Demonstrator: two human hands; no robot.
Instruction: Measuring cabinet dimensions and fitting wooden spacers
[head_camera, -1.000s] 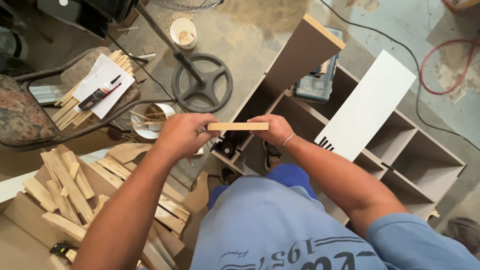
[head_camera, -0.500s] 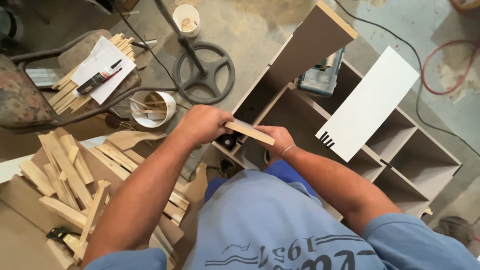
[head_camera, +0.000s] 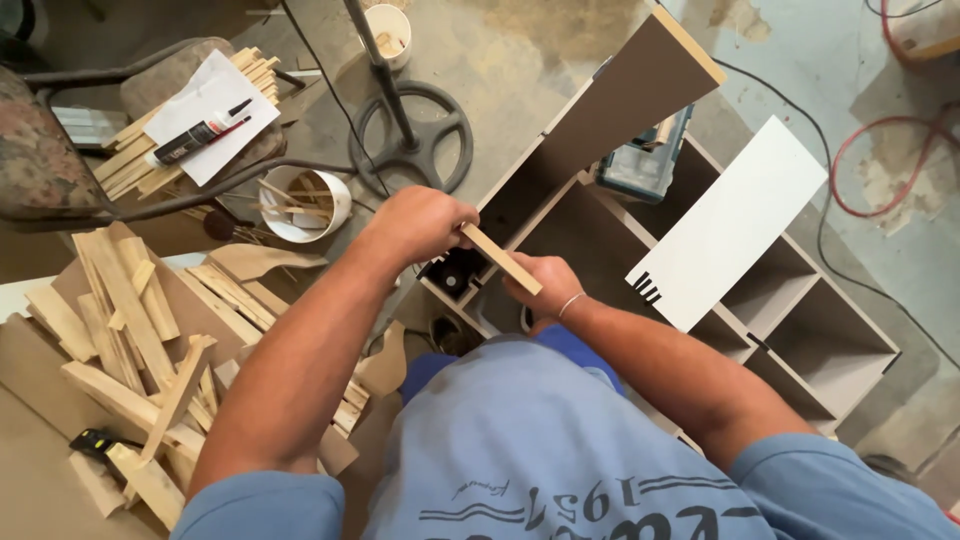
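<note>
Both hands, L hand (head_camera: 420, 222) & R hand (head_camera: 540, 285), fingers closed on wood strip (head_camera: 500, 258) at frame centre; loose grip could drop it into cabinet (head_camera: 800, 330).

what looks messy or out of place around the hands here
Offcuts lie in a loose, crisscrossed heap left of the left hand. A white panel rests askew across the cabinet. The wood strip, held with the right hand, looks intact.
</note>
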